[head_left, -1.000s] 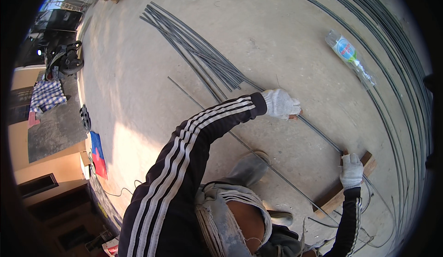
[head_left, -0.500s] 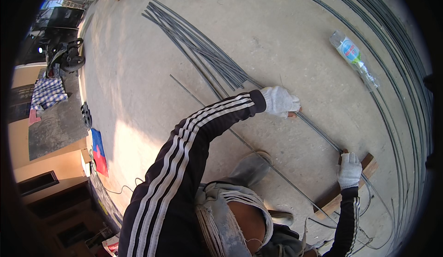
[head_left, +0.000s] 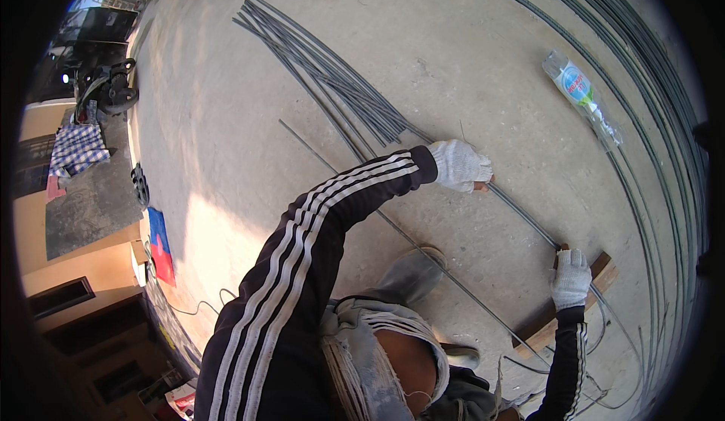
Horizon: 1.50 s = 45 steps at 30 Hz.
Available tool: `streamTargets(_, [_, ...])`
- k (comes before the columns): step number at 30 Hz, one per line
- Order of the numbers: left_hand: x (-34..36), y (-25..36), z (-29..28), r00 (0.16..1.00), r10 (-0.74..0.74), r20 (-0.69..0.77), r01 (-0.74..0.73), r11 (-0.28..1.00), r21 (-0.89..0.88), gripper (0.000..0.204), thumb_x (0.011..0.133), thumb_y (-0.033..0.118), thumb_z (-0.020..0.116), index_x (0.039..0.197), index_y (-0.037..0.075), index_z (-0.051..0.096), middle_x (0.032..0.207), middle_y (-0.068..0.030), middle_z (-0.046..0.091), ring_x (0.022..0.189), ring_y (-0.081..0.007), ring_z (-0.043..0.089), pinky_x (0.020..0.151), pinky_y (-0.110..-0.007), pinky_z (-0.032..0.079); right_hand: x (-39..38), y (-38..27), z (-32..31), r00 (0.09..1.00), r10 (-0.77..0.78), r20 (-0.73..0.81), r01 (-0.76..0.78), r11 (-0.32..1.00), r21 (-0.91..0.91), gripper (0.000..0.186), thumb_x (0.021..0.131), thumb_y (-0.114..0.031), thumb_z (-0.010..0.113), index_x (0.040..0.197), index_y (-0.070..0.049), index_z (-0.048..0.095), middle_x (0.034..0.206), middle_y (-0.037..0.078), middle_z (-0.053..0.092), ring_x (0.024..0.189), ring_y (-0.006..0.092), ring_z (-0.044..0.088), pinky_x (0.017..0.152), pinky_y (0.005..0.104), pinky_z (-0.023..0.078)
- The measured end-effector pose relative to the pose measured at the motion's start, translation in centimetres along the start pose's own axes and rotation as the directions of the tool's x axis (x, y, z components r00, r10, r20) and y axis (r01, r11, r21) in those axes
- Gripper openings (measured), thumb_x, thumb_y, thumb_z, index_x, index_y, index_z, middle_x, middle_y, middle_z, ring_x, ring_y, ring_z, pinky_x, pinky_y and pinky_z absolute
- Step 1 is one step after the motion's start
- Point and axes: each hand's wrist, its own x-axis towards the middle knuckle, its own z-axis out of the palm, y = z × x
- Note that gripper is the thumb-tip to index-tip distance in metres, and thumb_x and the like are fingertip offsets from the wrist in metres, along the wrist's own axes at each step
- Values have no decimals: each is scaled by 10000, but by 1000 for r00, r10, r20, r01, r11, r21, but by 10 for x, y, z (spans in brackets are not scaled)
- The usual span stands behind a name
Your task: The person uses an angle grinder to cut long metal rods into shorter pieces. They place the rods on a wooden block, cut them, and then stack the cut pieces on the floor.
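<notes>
My left hand (head_left: 459, 166), in a white knit glove with bare fingertips, is closed around thin grey steel rods (head_left: 526, 218) that run slanting across the concrete. Farther down the same rods, my right hand (head_left: 572, 279), gloved alike, is wrapped over them beside a wooden block (head_left: 545, 329). The rods pass over this block, and part of it is hidden under my right hand. Beyond my left hand, a bundle of cut steel rods (head_left: 321, 74) fans out on the floor. A single thin rod (head_left: 434, 261) crosses in front of my boot (head_left: 411, 274).
Long curved steel bars (head_left: 642, 74) lie along the right side. Near them rests a clear plastic bottle (head_left: 580, 92) with a blue label. At the left are a motorbike (head_left: 113, 89), a checked cloth (head_left: 78, 149), sandals (head_left: 140, 185) and a blue-and-red cloth (head_left: 160, 246). Loose wires lie near my right forearm.
Almost nothing differs. Both hands keep their grip on the rods in the same places, and the whole view has shifted very slightly.
</notes>
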Motion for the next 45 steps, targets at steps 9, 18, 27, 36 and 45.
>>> streamTargets(9, [0,1,-2,1000,-4,27,5,999,-33,185,895,342,693,1025,210,688,1011,-60,679,877,-314,719,736,-482,574,12,-12,-15,996,36,80,-32,998,-49,435,747,-159,761,1152,-95,615,1027,129,638,943,344,675,750,462,570])
streamTargets(18, [2,0,0,1000,-16,3,16,997,-78,204,911,352,673,986,164,695,990,-72,692,889,-320,712,757,-478,567,33,-36,-42,904,189,384,-116,972,-204,382,836,-196,757,1158,-82,585,1053,151,676,915,355,724,734,472,599])
streamTargets(27, [13,-16,25,993,76,-89,-85,992,-93,361,883,338,673,1193,158,715,1132,-126,742,1051,-350,705,891,-502,570,39,-44,-51,898,210,387,-131,967,-220,292,865,-166,720,1086,-72,555,991,191,702,882,391,725,749,504,594])
streamTargets(36, [14,-20,35,985,117,-125,-129,987,-93,315,881,338,672,1131,156,731,1073,-117,750,1005,-349,715,853,-500,573,32,-37,-42,899,241,365,-166,960,-225,244,889,-154,698,1077,-81,562,978,192,711,841,405,720,721,525,579])
streamTargets(45, [5,-6,14,998,32,-56,-33,999,-9,232,961,353,631,994,133,695,992,-84,704,906,-320,718,750,-486,574,37,-53,-56,858,391,334,-393,917,-64,307,843,-160,731,1098,-69,585,1033,189,686,928,412,706,780,517,572])
